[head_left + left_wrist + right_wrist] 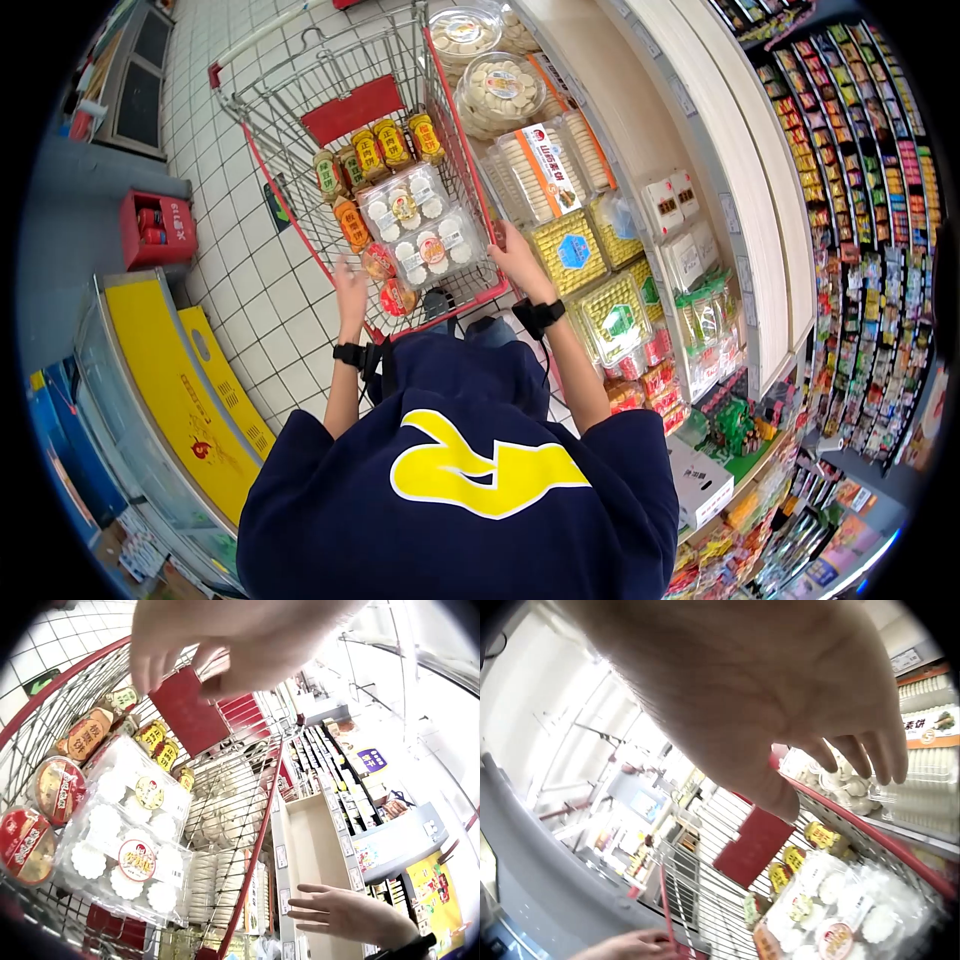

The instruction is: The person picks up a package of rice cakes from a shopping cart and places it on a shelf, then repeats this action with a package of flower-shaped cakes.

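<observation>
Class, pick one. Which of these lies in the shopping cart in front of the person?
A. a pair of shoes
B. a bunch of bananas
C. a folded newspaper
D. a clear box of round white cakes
D: a clear box of round white cakes lies in the cart, just ahead of the left hand and the right hand. No fruit, paper or shoes show in it.

The head camera looks steeply down from above the person's shoulders onto the shopping cart (452, 120) and store shelf (620, 80) (a fisheye, so edges bend). Each wrist camera sits close under its hand, left hand (247, 637) and right hand (765, 690), facing into the cart; all share the clear pastry tray (127, 832).
</observation>
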Available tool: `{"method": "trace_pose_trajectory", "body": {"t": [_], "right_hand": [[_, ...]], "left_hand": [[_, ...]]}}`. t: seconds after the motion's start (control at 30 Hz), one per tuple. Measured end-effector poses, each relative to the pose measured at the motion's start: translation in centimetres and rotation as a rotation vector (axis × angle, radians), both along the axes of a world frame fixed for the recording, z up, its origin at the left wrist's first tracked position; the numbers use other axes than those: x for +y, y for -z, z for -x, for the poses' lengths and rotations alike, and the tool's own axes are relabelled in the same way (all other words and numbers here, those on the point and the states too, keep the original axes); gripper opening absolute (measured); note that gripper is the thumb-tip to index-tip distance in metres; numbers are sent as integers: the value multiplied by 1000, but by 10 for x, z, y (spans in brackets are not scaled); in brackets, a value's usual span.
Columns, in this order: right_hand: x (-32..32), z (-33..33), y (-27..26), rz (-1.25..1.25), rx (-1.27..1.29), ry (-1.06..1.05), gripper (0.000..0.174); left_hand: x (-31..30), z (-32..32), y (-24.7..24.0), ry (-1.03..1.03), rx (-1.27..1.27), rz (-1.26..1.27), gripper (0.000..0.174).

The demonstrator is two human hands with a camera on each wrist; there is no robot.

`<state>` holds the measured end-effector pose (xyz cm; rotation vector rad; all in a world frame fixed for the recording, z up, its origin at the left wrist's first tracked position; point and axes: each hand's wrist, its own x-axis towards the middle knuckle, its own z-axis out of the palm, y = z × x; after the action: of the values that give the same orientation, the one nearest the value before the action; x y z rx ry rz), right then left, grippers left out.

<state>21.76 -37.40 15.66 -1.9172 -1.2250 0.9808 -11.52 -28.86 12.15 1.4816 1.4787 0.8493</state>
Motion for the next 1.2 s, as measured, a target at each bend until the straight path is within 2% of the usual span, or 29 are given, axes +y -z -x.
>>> {"method": "trace_pose_trajectory", "body": {"t": [0.03,0.07,0.13,0.17,0.23,0.27,0.33,0.37,0.4,0.47,0.6,0.67,0.7,0.73,0.77,0.8,0.83,0.87,0.93,1.0,1.1,1.2], "right_hand": [[1,3,10,-43,-183,14,67],[4,5,19,-36,-187,27,67],[8,16,36,63,-336,21,70],[11,19,47,80,-336,34,71],[14,27,53,82,-283,52,71],[21,26,55,61,-238,66,71],[23,25,60,102,-216,69,69],[25,23,66,40,-202,87,64],[27,21,70,-21,-187,105,60],[29,21,78,20,-151,144,56],[36,20,69,113,-109,195,48],[36,19,75,101,-125,189,47],[37,18,80,82,-147,183,46],[37,18,84,73,-150,194,46],[38,18,89,51,-158,202,46],[38,19,93,30,-164,206,46],[38,18,94,122,-119,195,48],[38,19,98,58,-143,203,48],[44,21,90,98,-135,221,46],[45,22,87,176,-110,207,45],[47,22,93,31,-162,192,46],[54,22,97,76,-133,189,45]], "left_hand": [[1,6,-6,-78,-37,-82,52],[4,12,-12,-159,-78,-167,57],[-1,14,-39,-268,170,-211,61],[-2,17,-32,-261,166,-206,61],[-6,36,-16,-292,428,-208,65],[-5,40,-6,-283,427,-205,65],[-10,55,18,-279,342,46,69],[-10,62,33,-292,229,122,66],[-9,61,35,-285,236,129,66],[-8,59,38,-200,-15,168,57],[-4,41,49,-235,37,155,55],[2,36,54,-277,49,132,47],[1,42,76,-286,47,83,48],[2,40,77,-298,63,86,48],[1,34,80,-370,-27,115,48],[-1,27,80,-445,-117,142,49],[-1,25,79,-455,-117,144,50],[0,21,78,-465,-121,144,51],[2,18,80,-516,-144,119,48],[3,19,81,-503,-105,97,45],[9,18,74,-509,-80,96,40],[13,17,68,-511,-73,101,37]]}}
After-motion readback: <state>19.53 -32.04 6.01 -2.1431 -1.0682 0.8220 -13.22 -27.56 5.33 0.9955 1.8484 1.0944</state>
